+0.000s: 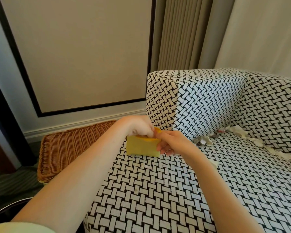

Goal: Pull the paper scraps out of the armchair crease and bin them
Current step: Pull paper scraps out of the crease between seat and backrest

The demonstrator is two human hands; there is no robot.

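Both hands meet above the front of the armchair (158, 190) seat, on a yellow bag (141, 147). The left hand (138, 127) comes from above, and its curled fingers (142, 132) pinch the bag's upper rim; their tips are hidden inside the fold. The right hand (173, 143) takes the bag's right edge. Its forefinger reaches up to a turned-over flap, while the lower fingers (164, 150) curl round the edge and their tips are lost behind it. Whether the thing is a true bag or a folded sheet is hard to make out; only its flat front and an orange-yellow lip show.

The paper scraps (203, 140) lie to the right of the right hand's fingers and further back, wedged in the crease where the seat meets the arm and the back. One crumpled grey-white wad is just beyond the knuckles. More pieces trail along the crease towards the right edge, where the row is cut off. A small white shred shows just beside the right wrist, partly covered by it.

To the left of the left hand's fingers and lower down, a wicker basket (65, 148) stands on the floor against the chair, with the left forearm crossing its near side. A dark rounded object in the bottom left corner is too cut off to identify.
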